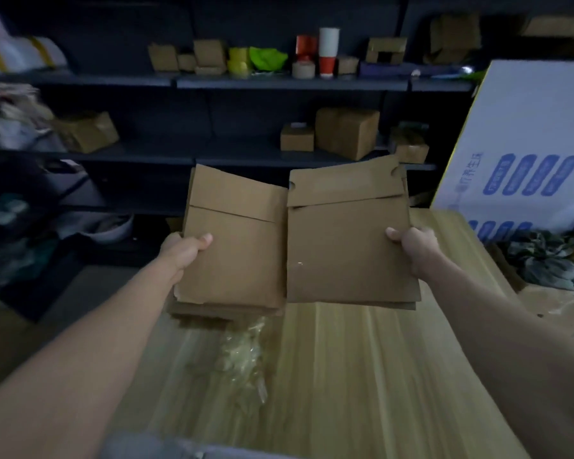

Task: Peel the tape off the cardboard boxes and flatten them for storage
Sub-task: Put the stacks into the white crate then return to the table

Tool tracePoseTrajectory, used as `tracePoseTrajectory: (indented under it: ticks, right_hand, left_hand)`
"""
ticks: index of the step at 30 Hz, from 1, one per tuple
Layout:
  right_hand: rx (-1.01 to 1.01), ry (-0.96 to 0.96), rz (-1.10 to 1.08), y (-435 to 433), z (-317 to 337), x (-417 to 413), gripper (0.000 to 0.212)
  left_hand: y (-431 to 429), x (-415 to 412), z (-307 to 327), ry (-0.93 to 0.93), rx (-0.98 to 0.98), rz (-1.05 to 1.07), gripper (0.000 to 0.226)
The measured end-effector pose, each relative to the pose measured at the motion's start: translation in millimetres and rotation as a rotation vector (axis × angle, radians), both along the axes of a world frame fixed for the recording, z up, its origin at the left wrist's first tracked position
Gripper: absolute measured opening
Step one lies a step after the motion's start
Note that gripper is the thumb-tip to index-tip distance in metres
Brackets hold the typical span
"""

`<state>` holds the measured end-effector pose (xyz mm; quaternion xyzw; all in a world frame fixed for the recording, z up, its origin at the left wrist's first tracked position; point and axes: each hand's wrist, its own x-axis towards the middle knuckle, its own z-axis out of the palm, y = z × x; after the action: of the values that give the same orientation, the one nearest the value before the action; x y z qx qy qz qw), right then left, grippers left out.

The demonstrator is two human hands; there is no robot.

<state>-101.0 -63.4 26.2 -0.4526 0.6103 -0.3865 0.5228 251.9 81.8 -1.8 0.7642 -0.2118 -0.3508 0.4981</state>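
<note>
Pinching flat cardboard boxes [342, 253] by edges, L grip [183, 251] + R grip [411, 241]; white carton [524, 120], blue print unreadable.

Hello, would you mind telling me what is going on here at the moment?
A person holds two flattened pieces of cardboard side by side above a wooden table. The left hand grips the left piece by its outer edge, and the right hand grips the right piece the same way. A tape wad, clear and crumpled, lies on the table below them. Small boxes that are not yet flattened sit on the shelves behind.
</note>
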Motion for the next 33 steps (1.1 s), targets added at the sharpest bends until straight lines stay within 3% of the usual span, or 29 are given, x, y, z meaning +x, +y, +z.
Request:
tracePoseTrajectory:
  ticks: [2,5,9,18,25,33]
  right_hand:
    - [-0.004,0.001,0.071,18.0,6.7,35.8,0.008]
    - [-0.005,-0.012,0.158,47.3,14.4,88.4,0.022]
    - [-0.006,-0.027,0.25,92.2,22.4,158.0,0.02]
    - [-0.042,-0.015,0.372,158.3,18.0,283.4,0.042]
    - [-0.047,-0.014,0.588,173.3,27.3,385.8,0.027]
    - [-0.02,-0.045,0.824,233.6,27.1,506.5,0.025]
  left_hand:
    - [36.7,30.5,9.0,-0.023,-0.016,0.067,0.061]
    - [96.2,75.4,15.4,-0.029,-0.029,0.142,0.056]
    - [175.8,127.5,21.3,-0.015,-0.044,0.248,0.046]
    - [309.8,250.1,-4.8,0.052,-0.074,0.471,0.077]
    - [377.6,230.9,36.0,0.028,-0.118,0.763,0.059]
    - [477.6,260.3,45.2,0.008,-0.152,0.997,0.059]
